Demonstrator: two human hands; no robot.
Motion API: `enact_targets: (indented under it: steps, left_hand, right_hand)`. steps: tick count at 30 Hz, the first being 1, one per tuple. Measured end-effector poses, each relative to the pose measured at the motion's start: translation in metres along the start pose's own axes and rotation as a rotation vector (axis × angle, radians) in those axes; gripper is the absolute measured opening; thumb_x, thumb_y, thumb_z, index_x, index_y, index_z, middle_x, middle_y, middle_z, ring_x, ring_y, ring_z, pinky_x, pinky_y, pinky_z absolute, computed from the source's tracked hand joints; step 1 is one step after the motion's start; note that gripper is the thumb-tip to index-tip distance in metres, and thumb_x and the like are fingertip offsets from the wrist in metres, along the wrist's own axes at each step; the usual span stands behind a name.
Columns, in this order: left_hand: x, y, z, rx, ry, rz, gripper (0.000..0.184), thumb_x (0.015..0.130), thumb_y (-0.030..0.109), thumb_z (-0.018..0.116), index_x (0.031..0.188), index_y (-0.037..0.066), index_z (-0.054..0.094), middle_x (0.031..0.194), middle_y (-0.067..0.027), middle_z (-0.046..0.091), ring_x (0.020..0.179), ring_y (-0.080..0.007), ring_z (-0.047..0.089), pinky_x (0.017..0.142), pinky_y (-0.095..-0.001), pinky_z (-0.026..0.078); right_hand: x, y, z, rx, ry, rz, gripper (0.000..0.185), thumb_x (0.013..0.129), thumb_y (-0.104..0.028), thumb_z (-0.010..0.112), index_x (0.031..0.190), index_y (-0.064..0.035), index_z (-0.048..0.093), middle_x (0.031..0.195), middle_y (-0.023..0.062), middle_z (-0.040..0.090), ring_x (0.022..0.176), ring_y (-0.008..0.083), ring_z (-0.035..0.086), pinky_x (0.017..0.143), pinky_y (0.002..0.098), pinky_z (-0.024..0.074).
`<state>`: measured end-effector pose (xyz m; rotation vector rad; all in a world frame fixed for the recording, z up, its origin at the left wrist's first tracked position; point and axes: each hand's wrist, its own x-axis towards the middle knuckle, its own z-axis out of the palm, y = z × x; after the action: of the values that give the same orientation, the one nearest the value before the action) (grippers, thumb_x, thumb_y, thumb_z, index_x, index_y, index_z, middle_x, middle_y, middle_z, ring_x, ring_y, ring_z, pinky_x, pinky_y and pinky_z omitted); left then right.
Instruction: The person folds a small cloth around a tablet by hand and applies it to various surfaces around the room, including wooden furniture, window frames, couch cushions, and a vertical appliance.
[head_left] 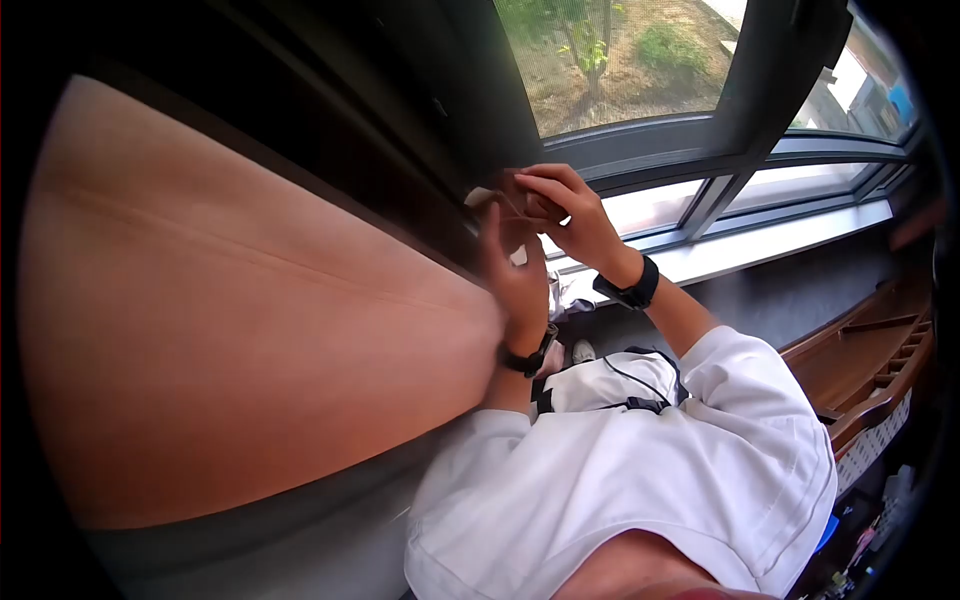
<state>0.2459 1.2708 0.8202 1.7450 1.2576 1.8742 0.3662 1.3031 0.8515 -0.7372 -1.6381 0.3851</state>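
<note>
My left hand [518,285] is raised in front of the dark window frame, its fingers pointing upward and partly in shadow. Close above it to the right, my right hand [577,222] has its fingers bent inward in a pinch. A small pale piece [481,197] shows by the fingertips, thin and blurred, so its kind cannot be made out. What lies between the hands is mostly hidden by the fingers.
A large smooth peach-coloured surface [260,310] fills the left side. Behind the hands is a dark-framed window [625,150] with a white sill [780,235]. A brown wooden piece of furniture [865,345] stands at right. A white bag [610,385] hangs at my front.
</note>
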Motion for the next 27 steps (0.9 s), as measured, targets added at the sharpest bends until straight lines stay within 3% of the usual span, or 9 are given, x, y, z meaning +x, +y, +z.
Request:
enact_targets:
  steps: [2,5,6,12,16,20,22,25,27]
  left_hand:
    - [0.015,-0.007,0.007,-0.043,0.009,-0.083,0.067,0.086,-0.010,0.063,0.148,0.005,0.042,0.133,-0.0154,0.062,0.116,-0.0245,0.063,0.103,-0.0339,0.049]
    - [0.030,-0.024,0.022,0.086,0.061,-0.117,0.067,0.086,-0.008,0.064,0.148,0.008,0.043,0.135,-0.0150,0.061,0.119,-0.0251,0.061,0.104,-0.0344,0.047]
    - [0.034,-0.040,0.028,0.192,0.068,-0.015,0.054,0.092,-0.006,0.063,0.142,0.001,0.044,0.128,-0.0163,0.062,0.110,-0.0260,0.065,0.091,-0.0342,0.055]
    - [0.043,-0.085,0.077,-0.059,0.139,-0.189,0.047,0.094,-0.002,0.062,0.139,-0.001,0.049,0.128,-0.0171,0.062,0.112,-0.0259,0.064,0.093,-0.0330,0.053]
    - [0.055,-0.083,0.098,0.059,0.176,-0.205,0.047,0.098,0.002,0.057,0.143,0.000,0.044,0.127,-0.0128,0.064,0.112,-0.0229,0.064,0.093,-0.0311,0.052]
    - [0.089,-0.060,0.110,-0.685,0.310,-0.317,0.043,0.102,0.012,0.054,0.143,0.002,0.046,0.130,-0.0109,0.061,0.113,-0.0217,0.060,0.093,-0.0282,0.050]
    - [0.123,-0.009,0.108,-1.390,0.375,-0.474,0.042,0.104,0.017,0.053,0.143,0.002,0.046,0.131,-0.0106,0.059,0.115,-0.0201,0.058,0.094,-0.0271,0.049]
    - [0.140,-0.020,0.103,-1.587,-0.028,-0.317,0.045,0.107,0.028,0.045,0.147,0.008,0.043,0.141,-0.0083,0.052,0.130,-0.0190,0.047,0.111,-0.0284,0.036]
    - [0.126,-0.020,0.110,-0.764,0.160,-0.279,0.044,0.106,0.026,0.047,0.147,0.008,0.043,0.138,-0.0079,0.055,0.125,-0.0189,0.052,0.108,-0.0279,0.038]
  right_hand:
    - [0.024,0.016,0.011,-0.026,0.024,-0.050,0.048,0.078,0.008,0.075,0.124,-0.0037,0.066,0.126,0.0138,0.059,0.100,0.0265,0.066,0.080,0.0324,0.0557]
    - [0.044,0.039,0.021,-0.126,0.065,-0.145,0.043,0.080,0.004,0.074,0.121,-0.0051,0.068,0.121,0.0129,0.062,0.099,0.0269,0.065,0.079,0.0346,0.0560]
    - [0.047,0.049,0.023,-0.211,0.076,-0.186,0.041,0.080,0.003,0.074,0.120,-0.0055,0.069,0.119,0.0125,0.063,0.099,0.0271,0.065,0.078,0.0352,0.0563]
    - [0.055,0.101,0.017,-0.407,0.052,-0.252,0.035,0.079,-0.003,0.073,0.113,-0.0084,0.073,0.108,0.0093,0.065,0.094,0.0288,0.064,0.076,0.0374,0.0560]
    - [0.081,0.109,0.002,-0.337,-0.020,-0.238,0.038,0.075,-0.003,0.074,0.113,-0.0074,0.072,0.104,0.0092,0.063,0.091,0.0281,0.063,0.072,0.0374,0.0555]
    - [0.122,0.089,-0.007,-0.321,0.073,-0.332,0.037,0.072,-0.010,0.074,0.109,-0.0083,0.073,0.102,0.0073,0.064,0.090,0.0269,0.063,0.070,0.0362,0.0554]
    - [0.143,0.069,-0.010,-0.272,0.127,-0.338,0.041,0.072,-0.007,0.074,0.113,-0.0103,0.073,0.102,0.0080,0.063,0.090,0.0269,0.062,0.070,0.0367,0.0549]
    - [0.163,0.064,-0.020,-0.258,0.161,-0.375,0.040,0.072,-0.007,0.075,0.112,-0.0114,0.074,0.102,0.0071,0.064,0.089,0.0262,0.062,0.068,0.0361,0.0547]
    - [0.156,0.070,-0.021,-0.285,0.144,-0.359,0.040,0.072,-0.006,0.075,0.112,-0.0108,0.074,0.102,0.0069,0.064,0.088,0.0262,0.062,0.068,0.0357,0.0546]
